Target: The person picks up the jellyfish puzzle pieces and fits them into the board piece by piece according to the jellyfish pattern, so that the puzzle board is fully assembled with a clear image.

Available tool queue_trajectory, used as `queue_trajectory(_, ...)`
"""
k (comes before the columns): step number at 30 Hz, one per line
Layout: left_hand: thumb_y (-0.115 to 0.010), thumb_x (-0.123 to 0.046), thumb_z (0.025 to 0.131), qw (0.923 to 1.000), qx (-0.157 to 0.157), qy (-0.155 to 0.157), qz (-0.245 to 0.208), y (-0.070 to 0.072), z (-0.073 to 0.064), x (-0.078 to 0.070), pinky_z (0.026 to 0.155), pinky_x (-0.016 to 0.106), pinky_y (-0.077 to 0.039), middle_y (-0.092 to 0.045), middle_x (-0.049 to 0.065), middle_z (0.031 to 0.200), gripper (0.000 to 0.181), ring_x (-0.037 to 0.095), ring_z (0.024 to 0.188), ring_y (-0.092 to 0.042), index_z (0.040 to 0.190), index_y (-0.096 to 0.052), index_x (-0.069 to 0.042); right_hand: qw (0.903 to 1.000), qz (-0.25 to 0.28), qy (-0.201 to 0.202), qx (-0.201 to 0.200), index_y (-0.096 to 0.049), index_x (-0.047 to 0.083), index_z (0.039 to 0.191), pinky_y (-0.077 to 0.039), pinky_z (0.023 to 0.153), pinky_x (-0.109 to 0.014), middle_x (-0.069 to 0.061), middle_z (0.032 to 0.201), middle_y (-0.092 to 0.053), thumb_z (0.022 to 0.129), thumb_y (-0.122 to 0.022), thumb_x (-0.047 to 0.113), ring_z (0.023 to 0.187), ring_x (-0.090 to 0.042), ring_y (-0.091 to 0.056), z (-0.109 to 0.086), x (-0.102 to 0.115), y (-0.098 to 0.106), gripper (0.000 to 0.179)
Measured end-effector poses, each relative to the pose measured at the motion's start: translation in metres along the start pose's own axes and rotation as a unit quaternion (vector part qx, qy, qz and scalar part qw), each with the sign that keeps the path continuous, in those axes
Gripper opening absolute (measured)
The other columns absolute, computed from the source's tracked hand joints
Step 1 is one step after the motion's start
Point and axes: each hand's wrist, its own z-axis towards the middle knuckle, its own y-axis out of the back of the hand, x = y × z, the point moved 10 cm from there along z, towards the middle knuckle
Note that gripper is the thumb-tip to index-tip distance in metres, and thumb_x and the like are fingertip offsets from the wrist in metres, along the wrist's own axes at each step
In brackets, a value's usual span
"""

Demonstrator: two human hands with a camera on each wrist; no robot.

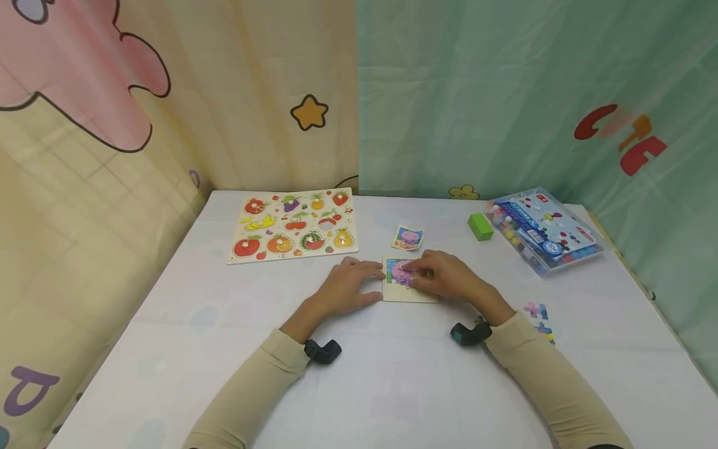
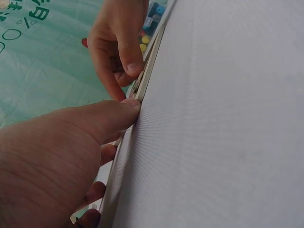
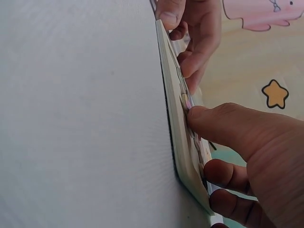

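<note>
A small wooden jigsaw board [image 1: 409, 297] lies on the table, its picture partly laid in with a pink cartoon figure. My left hand [image 1: 350, 287] rests at the board's left edge, thumb at the near corner and index finger farther up, both fairly straight. From the right, my right hand [image 1: 449, 274] reaches over the board, pinching a puzzle piece [image 3: 188, 102] low against its face; the fingers hide most of that piece. In the left wrist view the left thumb [image 2: 128, 107] touches the board's edge. Just beyond the board lies a small picture card [image 1: 407, 238].
A fruit peg puzzle [image 1: 291, 224] lies at the back left. At the back right are a green block [image 1: 480, 226] and a clear case of colourful parts [image 1: 544, 231]. Loose puzzle pieces [image 1: 537, 312] lie beside the right forearm. Curtains hang behind the table.
</note>
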Motion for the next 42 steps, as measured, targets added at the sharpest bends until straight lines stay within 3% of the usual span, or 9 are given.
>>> queue_trajectory(17,-0.070,-0.044,0.094,1.0000,0.002,-0.002,0.004,-0.0032,0.0016,0.0026,0.100,0.046,-0.039,-0.052,-0.009,0.149,0.042,0.022,0.129,-0.045,0.132,-0.067,-0.026,0.9999,0.006,0.007,-0.014,-0.074,0.012,0.120,-0.045,0.071,-0.034,0.003,0.093,-0.062,0.090,-0.077,0.020,0.080,-0.015,-0.052,-0.0005,-0.0029,0.0022,0.031)
queue_trajectory(28,-0.070,-0.044,0.094,1.0000,0.000,-0.003,0.006,-0.0015,0.0009,0.0018,0.099,0.046,-0.039,-0.052,-0.009,0.149,0.041,0.021,0.127,-0.045,0.131,-0.067,-0.026,0.9996,-0.003,0.017,-0.021,-0.075,0.011,0.117,-0.044,0.070,-0.034,0.004,0.090,-0.061,0.089,-0.079,0.021,0.078,-0.015,-0.051,0.0004,0.0001,0.0028,0.030)
queue_trajectory(42,-0.070,-0.043,0.094,1.0000,0.005,0.001,-0.001,-0.0010,0.0008,0.0016,0.099,0.046,-0.039,-0.052,-0.009,0.149,0.040,0.022,0.128,-0.044,0.130,-0.068,-0.026,0.9999,0.004,-0.011,-0.004,-0.072,0.010,0.121,-0.047,0.078,-0.037,0.001,0.098,-0.063,0.092,-0.077,0.024,0.086,-0.017,-0.054,-0.0011,-0.0031,0.0018,0.032)
